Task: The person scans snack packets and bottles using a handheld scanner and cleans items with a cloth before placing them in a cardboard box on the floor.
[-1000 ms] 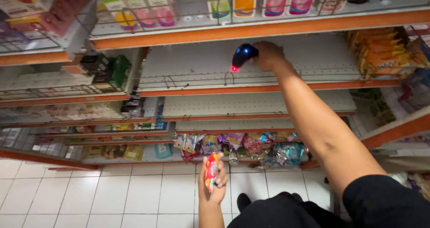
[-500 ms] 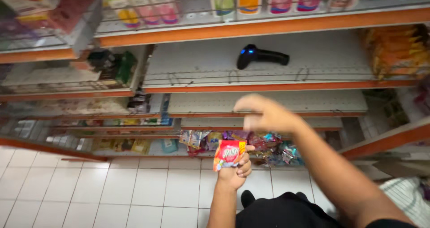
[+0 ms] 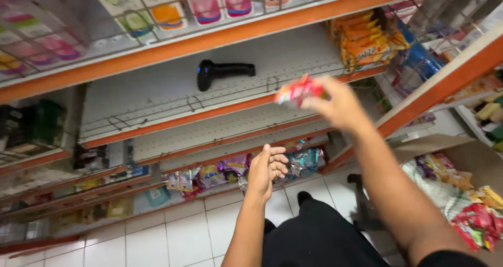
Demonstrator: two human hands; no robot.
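- I see the right hand (image 3: 340, 107) raised in front of the middle shelf (image 3: 157, 96), arm stretching up from the lower right of the view.
- It pinches a small red snack packet (image 3: 299, 90) at its fingertips; the packet sticks out to the left of the hand, blurred, so I can't read its exact shape.
- The packet sits just above the orange front edge of that shelf, right of the black handheld scanner (image 3: 222, 71) and apart from it.
- Scanner lies on its side on the white perforated shelf board, head to the left, handle to the right, no hand touching it.
- Left hand (image 3: 267, 167) is lower and nearer the centre, w/ fingers loosely curled, palm facing the shelves, holding nothing I can make out.
- Left hand is well below the packet; the two hands are clearly apart.
- Behind the left hand, on the bottom shelf, a row of mixed coloured snack bags (image 3: 220, 175).
- Upper right of the right hand: a stack of orange packets (image 3: 364, 39) on the same shelf level.
- Top shelf behind a wire rail holds hanging sachets (image 3: 167, 10) in pink, green, orange.
- Far right, lower: more loose packets (image 3: 474, 220) in a heap, red and yellow.
- White tiled floor (image 3: 173, 235) below; dark trousers in the bottom centre.
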